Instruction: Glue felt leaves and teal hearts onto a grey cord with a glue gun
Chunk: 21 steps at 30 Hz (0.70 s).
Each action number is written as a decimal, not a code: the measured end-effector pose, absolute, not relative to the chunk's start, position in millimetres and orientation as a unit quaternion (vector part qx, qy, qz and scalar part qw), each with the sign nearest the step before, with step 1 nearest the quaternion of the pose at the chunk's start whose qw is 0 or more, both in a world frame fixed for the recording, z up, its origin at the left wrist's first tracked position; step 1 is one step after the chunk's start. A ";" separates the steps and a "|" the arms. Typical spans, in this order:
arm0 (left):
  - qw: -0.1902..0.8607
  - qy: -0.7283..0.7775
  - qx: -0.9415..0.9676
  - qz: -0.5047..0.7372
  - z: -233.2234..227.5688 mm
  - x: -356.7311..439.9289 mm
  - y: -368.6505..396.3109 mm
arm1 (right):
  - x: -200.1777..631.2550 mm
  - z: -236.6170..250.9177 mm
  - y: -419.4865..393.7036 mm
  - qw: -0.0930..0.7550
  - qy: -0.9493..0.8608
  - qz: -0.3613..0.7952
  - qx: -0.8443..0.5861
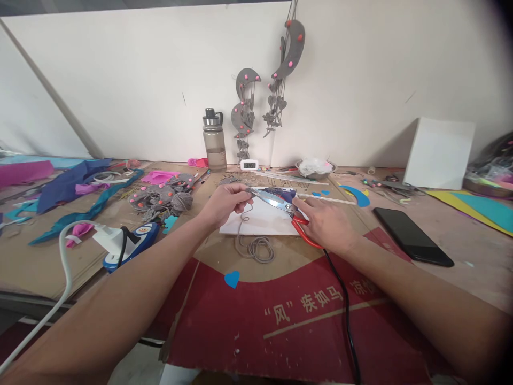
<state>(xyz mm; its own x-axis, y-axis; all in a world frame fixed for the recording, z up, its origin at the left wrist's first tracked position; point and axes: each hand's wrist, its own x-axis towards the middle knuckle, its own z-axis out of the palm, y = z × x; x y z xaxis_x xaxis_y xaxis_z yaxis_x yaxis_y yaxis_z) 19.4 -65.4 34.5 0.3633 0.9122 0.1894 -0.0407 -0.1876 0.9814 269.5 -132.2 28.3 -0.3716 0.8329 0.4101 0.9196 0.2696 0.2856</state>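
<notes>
Risk: scissors [276, 201] blades near left hand [225, 203] fingers pinched on grey cord [256, 247] | right hand [326, 223] clamps red handles | cause: slip nicks fingertip.

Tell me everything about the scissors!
The scissors have shiny silver metal blades and red loop handles. The right hand grips the handles; the blades point left, slightly open, toward the left hand, which pinches a grey cord at their tips. They are held just above a white sheet.
</notes>
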 end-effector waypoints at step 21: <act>0.541 0.353 0.624 0.439 35.2 19.4 -64.9 | 268.8 32.9 -134.6 0.080 -0.794 -0.239 -0.553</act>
